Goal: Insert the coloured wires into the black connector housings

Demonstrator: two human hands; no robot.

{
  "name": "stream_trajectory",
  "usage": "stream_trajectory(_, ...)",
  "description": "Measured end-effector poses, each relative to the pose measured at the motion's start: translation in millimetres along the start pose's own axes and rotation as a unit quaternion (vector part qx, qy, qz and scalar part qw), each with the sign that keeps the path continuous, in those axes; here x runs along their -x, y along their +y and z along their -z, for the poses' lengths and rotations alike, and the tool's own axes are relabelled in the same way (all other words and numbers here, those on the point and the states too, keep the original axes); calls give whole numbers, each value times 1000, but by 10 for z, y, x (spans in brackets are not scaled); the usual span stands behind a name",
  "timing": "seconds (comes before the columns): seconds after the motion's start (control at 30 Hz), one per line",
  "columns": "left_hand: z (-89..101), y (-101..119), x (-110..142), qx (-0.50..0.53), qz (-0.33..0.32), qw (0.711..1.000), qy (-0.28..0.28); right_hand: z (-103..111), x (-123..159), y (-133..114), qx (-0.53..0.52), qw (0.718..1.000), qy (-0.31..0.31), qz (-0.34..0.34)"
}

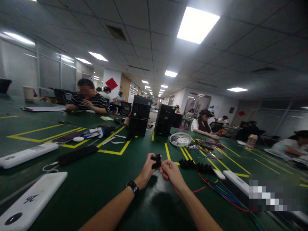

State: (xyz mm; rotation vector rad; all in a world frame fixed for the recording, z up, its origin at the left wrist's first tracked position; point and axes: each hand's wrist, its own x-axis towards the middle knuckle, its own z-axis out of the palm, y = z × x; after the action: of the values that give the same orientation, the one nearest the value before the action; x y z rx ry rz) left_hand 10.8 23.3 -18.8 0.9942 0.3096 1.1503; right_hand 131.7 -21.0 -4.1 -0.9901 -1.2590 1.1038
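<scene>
My left hand [147, 169], with a black watch on the wrist, is closed around a small black plastic connector [157, 161] held above the green table [101, 179]. My right hand [171, 171] is closed in a pinch right beside the connector, touching its right side; a thin red wire [198, 190] seems to run from under this hand. A row of similar black connectors [196, 166] lies just right of my hands. A bundle of coloured wires [221, 191] lies further right on the table.
White power banks [32, 200] and a white power strip [26, 154] lie at left. Two black computer towers [140, 115] stand mid-table beside a white round basket [180, 139]. Yellow tape lines mark the table. Other people sit working at the far side and right.
</scene>
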Motion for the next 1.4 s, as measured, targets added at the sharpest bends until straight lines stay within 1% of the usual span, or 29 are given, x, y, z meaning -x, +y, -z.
stream_trajectory(0.13,-85,9,48,-1,12,1000,-24,48,57,-24,-4,1000,12,-13)
stream_trajectory(0.2,-119,-8,73,-20,21,999,-24,51,64,-3,-8,1000,15,-10)
stream_trajectory(0.33,-123,-19,106,-58,32,998,-13,36,53,51,-11,1000,24,-11)
stream_trajectory(0.4,-114,-9,113,-60,34,997,-24,29,48,70,-13,1000,21,-12)
stream_trajectory(0.47,-114,2,117,-54,29,998,-29,26,47,80,-22,1000,14,-12)
stream_trajectory(0.6,-137,-1,121,-45,25,999,-6,28,52,87,-51,999,8,-15)
stream_trajectory(0.8,-125,-42,92,2,13,999,-39,47,68,97,-67,998,10,-20)
stream_trajectory(0.93,-113,-44,61,35,4,999,-29,56,87,102,-62,998,12,-27)
stream_trajectory(1.2,-124,-28,56,34,10,999,-12,15,147,71,-45,998,22,-49)
stream_trajectory(1.4,-129,-29,64,42,4,999,-13,15,156,95,-48,997,6,-62)
